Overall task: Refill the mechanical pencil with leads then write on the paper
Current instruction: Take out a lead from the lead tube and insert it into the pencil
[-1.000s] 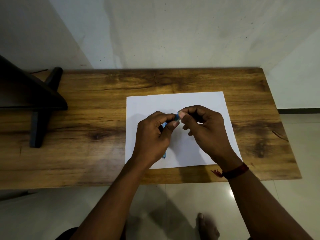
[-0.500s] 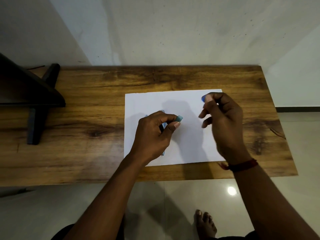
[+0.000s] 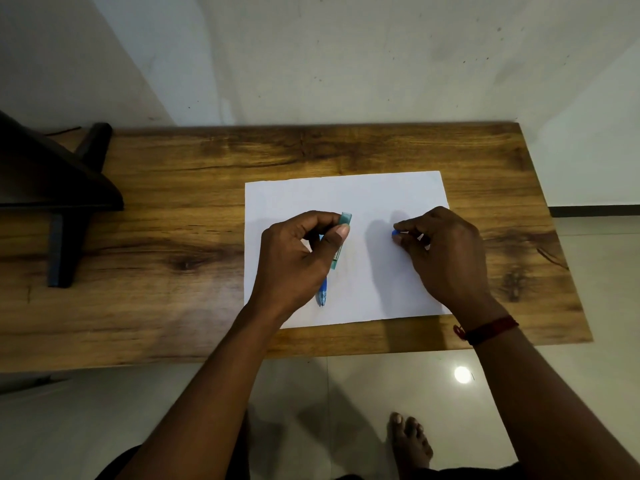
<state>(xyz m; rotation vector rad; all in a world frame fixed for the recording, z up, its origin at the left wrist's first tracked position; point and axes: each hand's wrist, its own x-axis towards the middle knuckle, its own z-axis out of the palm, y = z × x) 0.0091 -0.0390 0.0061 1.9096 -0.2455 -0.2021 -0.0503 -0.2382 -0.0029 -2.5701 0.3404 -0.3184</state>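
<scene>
Far left: black stand (image 3: 59, 188) on the wooden table (image 3: 173, 237).
Left hand (image 3: 294, 261): fingers curled round a teal lead case (image 3: 343, 233) and a blue mechanical pencil (image 3: 322, 292), over the paper (image 3: 363, 195); the case's contents can't be made out.
Right hand (image 3: 446, 251): fingertips pinching a small blue cap (image 3: 395, 232).

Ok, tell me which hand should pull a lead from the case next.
Right, probably. The left hand grips both the lead case and the pencil; the right hand pinches only the blue cap, low over the paper, and is free once that is set down.
</scene>
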